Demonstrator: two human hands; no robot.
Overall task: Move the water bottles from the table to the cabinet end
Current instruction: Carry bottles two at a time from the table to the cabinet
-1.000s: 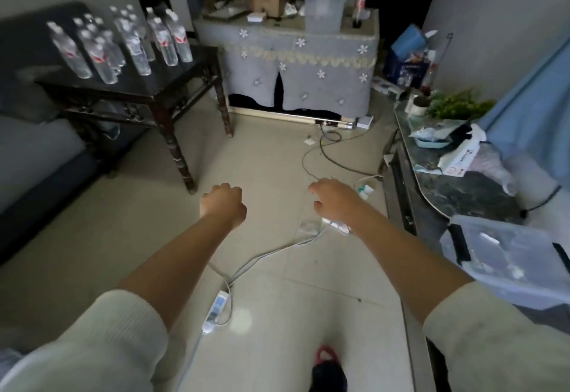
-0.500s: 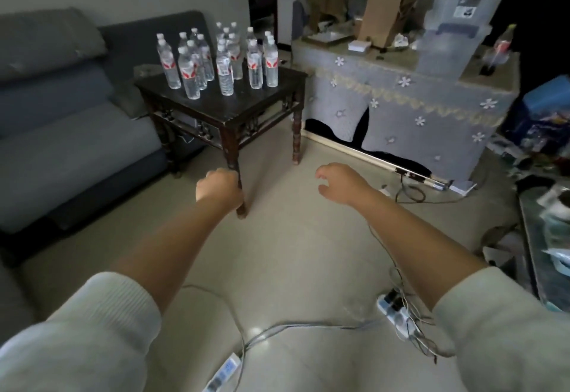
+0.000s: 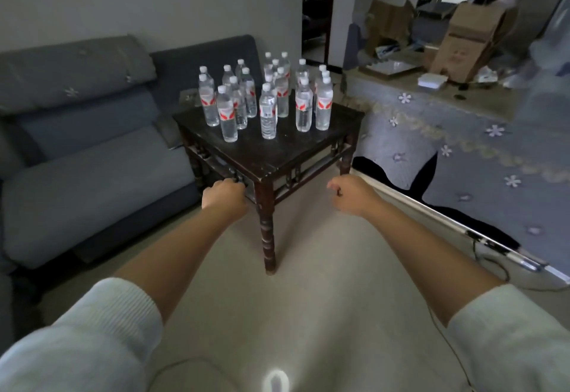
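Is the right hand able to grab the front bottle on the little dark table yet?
Probably not yet. The right hand hangs below the table top, in front of its near corner, holding nothing. The front bottle stands open on its near side, so lifting the hand and reaching forward should do.

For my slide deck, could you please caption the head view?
Both empty hands, left and right, reach toward water bottles clustered on a dark wooden table.
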